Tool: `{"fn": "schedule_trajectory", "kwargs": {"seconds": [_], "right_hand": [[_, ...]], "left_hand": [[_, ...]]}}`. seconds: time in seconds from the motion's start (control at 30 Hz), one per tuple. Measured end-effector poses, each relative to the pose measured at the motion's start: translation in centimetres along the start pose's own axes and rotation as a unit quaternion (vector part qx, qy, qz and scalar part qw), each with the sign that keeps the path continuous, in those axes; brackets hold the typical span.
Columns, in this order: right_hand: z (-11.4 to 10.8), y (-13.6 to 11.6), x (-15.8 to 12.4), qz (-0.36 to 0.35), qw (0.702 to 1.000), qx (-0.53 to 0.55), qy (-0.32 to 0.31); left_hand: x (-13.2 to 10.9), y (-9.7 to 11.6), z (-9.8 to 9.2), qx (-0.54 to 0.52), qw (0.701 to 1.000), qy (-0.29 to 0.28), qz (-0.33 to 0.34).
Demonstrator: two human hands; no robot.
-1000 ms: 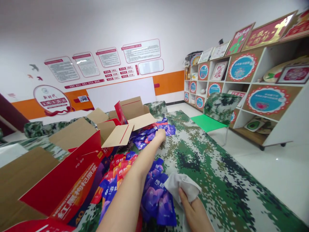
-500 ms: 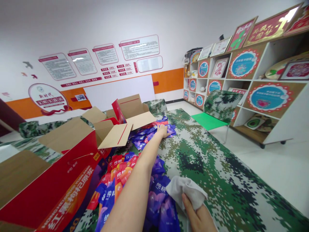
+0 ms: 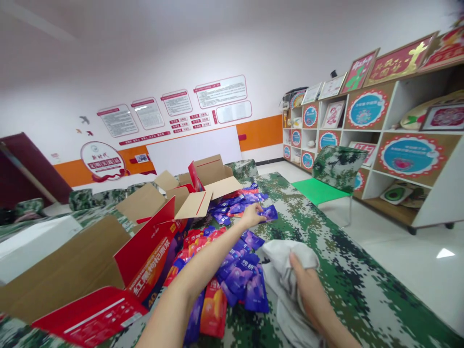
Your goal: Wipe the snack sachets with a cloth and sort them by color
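Observation:
My left hand point(image 3: 251, 218) is stretched far out over the camouflage-covered table point(image 3: 319, 251) and pinches a purple sachet point(image 3: 270, 212) lifted just off the far pile of purple sachets point(image 3: 235, 205). My right hand point(image 3: 306, 285) is closed around a bunched white cloth point(image 3: 281, 256) near the table's front. Between my arms lies a nearer heap of purple and red-orange sachets point(image 3: 232, 280).
Open red-and-brown cardboard boxes point(image 3: 145, 241) fill the left side, with another open box point(image 3: 210, 176) behind the far pile. A camouflage chair with a green seat point(image 3: 328, 179) stands right of the table. Wall shelves with framed pictures point(image 3: 380, 121) line the right side.
My left hand has drawn back from the far pile toward me with a purple sachet in it. My right hand has closed more tightly over the cloth. The view has swung upward and right.

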State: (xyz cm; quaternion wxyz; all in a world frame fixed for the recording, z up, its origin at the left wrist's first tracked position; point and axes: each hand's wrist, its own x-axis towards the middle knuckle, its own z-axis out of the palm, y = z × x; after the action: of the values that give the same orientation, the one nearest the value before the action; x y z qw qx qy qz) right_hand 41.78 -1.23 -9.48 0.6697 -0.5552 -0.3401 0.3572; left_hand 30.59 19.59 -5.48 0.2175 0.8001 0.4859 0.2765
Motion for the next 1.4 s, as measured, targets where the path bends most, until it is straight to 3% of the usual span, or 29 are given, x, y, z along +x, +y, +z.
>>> {"fn": "schedule_trajectory", "kwargs": {"seconds": [0.13, 0.2, 0.3, 0.43, 0.53, 0.6, 0.67, 0.8, 0.9, 1.03, 1.17, 1.27, 1.33, 1.4], "right_hand": [[-1.5, -1.5, 1.4, -0.021, 0.995, 0.071, 0.062], [-1.9, -1.8, 1.8, -0.032, 0.993, 0.097, 0.061], [-1.9, -2.3, 1.8, 0.013, 0.989, 0.145, 0.023], [-1.2, -2.9, 0.9, 0.068, 0.970, 0.222, -0.076], [-0.8, -2.9, 0.4, 0.088, 0.957, 0.253, -0.111], [-0.7, -2.7, 0.3, 0.112, 0.949, 0.270, -0.120], [-0.6, -2.3, 0.3, 0.144, 0.940, 0.281, -0.127], [-0.2, -1.7, 0.1, 0.188, 0.932, 0.282, -0.127], [0.3, -1.4, -0.1, 0.162, 0.945, 0.262, -0.113], [0.8, -1.3, -0.5, 0.100, 0.963, 0.224, -0.112], [0.7, -1.5, -0.4, 0.090, 0.971, 0.185, -0.118], [0.2, -1.6, 0.0, 0.044, 0.986, 0.148, -0.060], [-0.1, -1.6, 0.2, -0.023, 0.996, 0.090, 0.000], [-0.4, -1.5, 0.1, -0.091, 0.996, 0.007, 0.017]], "left_hand": [[-7.1, 4.0, -0.2, -0.226, 0.974, 0.024, -0.008], [-10.7, 5.8, -0.1, -0.262, 0.965, 0.009, -0.004], [-14.6, 7.6, -0.5, -0.237, 0.971, 0.024, 0.011], [-16.3, 7.9, -1.4, -0.187, 0.975, 0.122, 0.022], [-16.4, 7.3, -0.7, -0.213, 0.956, 0.203, -0.006], [-16.4, 7.0, 0.7, -0.292, 0.919, 0.257, -0.060], [-16.5, 7.0, 2.3, -0.421, 0.859, 0.267, -0.112], [-16.6, 7.7, 4.2, -0.648, 0.728, 0.176, -0.141], [-16.6, 8.1, 3.9, -0.688, 0.694, 0.161, -0.140], [-16.3, 8.0, 3.4, -0.687, 0.694, 0.168, -0.133], [-16.0, 7.1, 3.5, -0.660, 0.722, 0.161, -0.129], [-15.9, 6.3, 3.7, -0.617, 0.756, 0.174, -0.127], [-15.9, 5.9, 3.7, -0.568, 0.791, 0.184, -0.133], [-16.0, 5.8, 3.7, -0.523, 0.820, 0.191, -0.134]]}}
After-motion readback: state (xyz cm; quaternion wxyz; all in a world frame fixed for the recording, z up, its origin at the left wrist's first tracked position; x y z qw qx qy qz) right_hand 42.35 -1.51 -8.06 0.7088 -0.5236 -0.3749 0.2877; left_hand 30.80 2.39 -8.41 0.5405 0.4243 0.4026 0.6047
